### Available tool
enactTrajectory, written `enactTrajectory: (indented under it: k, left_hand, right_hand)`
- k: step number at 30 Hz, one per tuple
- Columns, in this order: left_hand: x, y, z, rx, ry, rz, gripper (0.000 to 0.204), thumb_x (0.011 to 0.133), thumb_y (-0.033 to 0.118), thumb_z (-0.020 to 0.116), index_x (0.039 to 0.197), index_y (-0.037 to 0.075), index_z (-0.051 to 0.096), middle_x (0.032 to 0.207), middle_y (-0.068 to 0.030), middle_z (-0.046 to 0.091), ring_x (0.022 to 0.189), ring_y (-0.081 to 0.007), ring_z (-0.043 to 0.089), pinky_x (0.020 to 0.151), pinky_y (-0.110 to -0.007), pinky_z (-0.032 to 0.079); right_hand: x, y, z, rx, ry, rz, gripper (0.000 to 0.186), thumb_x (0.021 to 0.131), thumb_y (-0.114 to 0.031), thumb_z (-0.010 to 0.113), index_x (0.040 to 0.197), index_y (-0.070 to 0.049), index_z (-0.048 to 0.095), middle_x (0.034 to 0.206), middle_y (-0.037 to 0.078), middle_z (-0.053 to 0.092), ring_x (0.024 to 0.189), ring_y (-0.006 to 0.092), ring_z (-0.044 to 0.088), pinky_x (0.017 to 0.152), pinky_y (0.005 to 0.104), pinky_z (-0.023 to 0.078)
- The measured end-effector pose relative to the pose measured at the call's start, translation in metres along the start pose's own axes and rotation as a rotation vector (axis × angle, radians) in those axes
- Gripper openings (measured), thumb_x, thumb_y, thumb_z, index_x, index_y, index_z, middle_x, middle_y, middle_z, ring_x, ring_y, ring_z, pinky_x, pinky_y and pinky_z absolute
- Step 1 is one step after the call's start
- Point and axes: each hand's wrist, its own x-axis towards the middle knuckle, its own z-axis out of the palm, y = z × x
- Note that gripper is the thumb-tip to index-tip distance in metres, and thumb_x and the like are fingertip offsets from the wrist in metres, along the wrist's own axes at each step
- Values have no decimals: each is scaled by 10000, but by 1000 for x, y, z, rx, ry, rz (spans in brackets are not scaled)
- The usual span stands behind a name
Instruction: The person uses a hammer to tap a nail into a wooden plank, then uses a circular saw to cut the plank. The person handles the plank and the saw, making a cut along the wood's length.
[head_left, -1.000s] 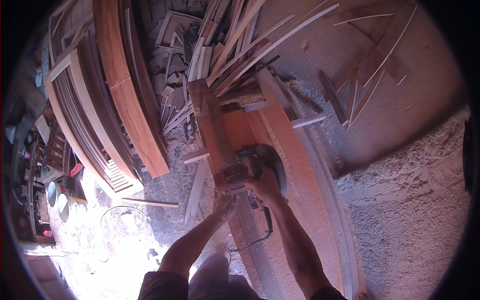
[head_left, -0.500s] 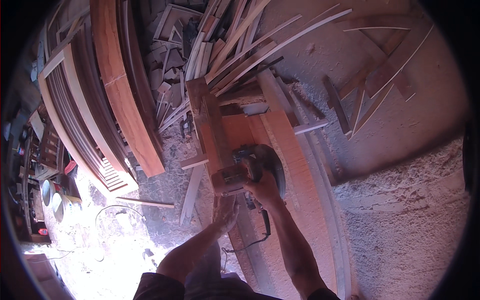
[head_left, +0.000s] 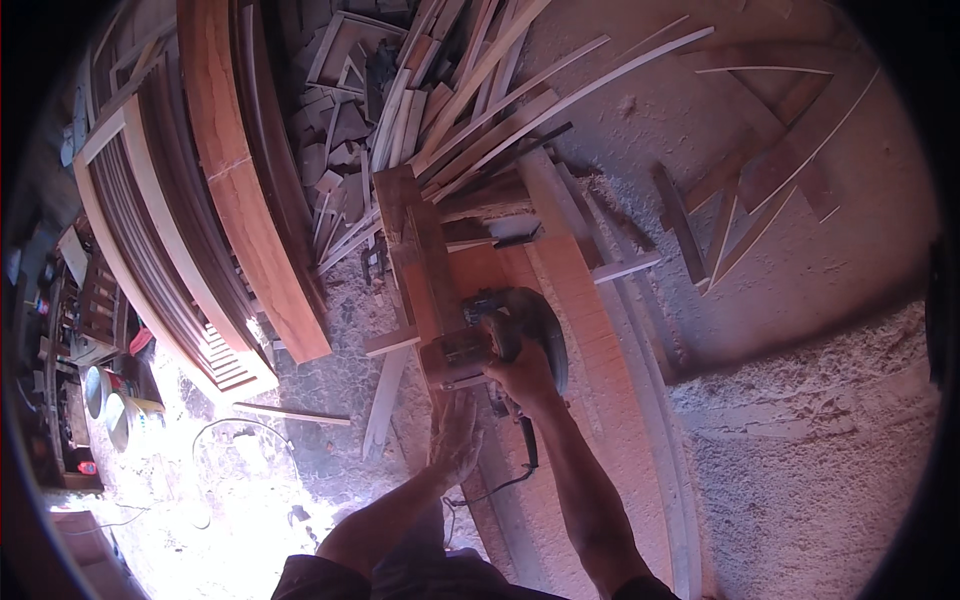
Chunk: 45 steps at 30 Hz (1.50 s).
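A dark circular saw (head_left: pixel 460 352) with a round guard rests on a narrow brown board (head_left: pixel 432 265) over a wide reddish wooden workpiece. My right hand (head_left: pixel 525 378) is wrapped around the saw's rear handle. Just below the saw's motor, my left hand (head_left: pixel 457 440) lies against the brown board with its fingers stretched forward. A black power cord (head_left: pixel 530 455) hangs from the back of the saw and curves toward my body. The blade is hidden under the saw.
Slatted wooden frames (head_left: pixel 150 200) and a long plank (head_left: pixel 225 170) lean at the left. Offcuts and thin strips (head_left: pixel 450 110) are heaped beyond the saw. Buckets (head_left: pixel 130 415) stand at the lower left, in bright light. Sawdust (head_left: pixel 810 450) covers the floor at the right.
My left hand's fingers now lie straighter along the board. The saw and my right hand stay almost where they were on the wood. The whole view has shifted slightly.
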Motion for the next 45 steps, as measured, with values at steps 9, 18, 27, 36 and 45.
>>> enactTrajectory:
  k: [9,18,27,36,45]
  left_hand:
    - [2,9,-6,40,-79,-104,647,1029,247,451,1580,1,220,1640,-233,228,1536,-405,188,1229,-579,158]
    - [-1,8,-10,-69,-69,-81,644,1077,350,327,1609,24,166,1655,-254,173,1551,-412,143,1235,-598,93]
    - [-1,8,-11,-55,-96,-106,637,1085,369,320,1600,17,191,1646,-264,188,1543,-413,171,1234,-594,99]
    - [-3,-9,-10,-8,-14,41,671,1015,263,530,1591,55,255,1623,-210,287,1547,-341,208,1234,-576,131]
    - [2,-24,-17,134,-165,101,662,1020,297,518,1595,83,269,1663,-152,250,1573,-258,161,1238,-531,160]
  right_hand:
    - [16,-18,-1,19,-47,103,479,728,-126,745,1167,36,644,998,195,703,963,309,695,877,405,517]
    - [32,-33,2,82,-56,121,405,749,-84,732,1129,25,647,819,120,675,674,210,666,611,372,515]
    - [52,-42,10,173,-72,129,339,782,-29,697,1113,17,635,724,71,628,535,147,592,482,335,461]
    - [71,-45,13,126,-58,118,318,774,-48,708,1082,12,655,744,90,652,576,168,623,532,349,487]
    - [84,-57,16,180,-60,138,254,757,12,709,985,-32,607,706,38,586,532,123,569,480,307,430]
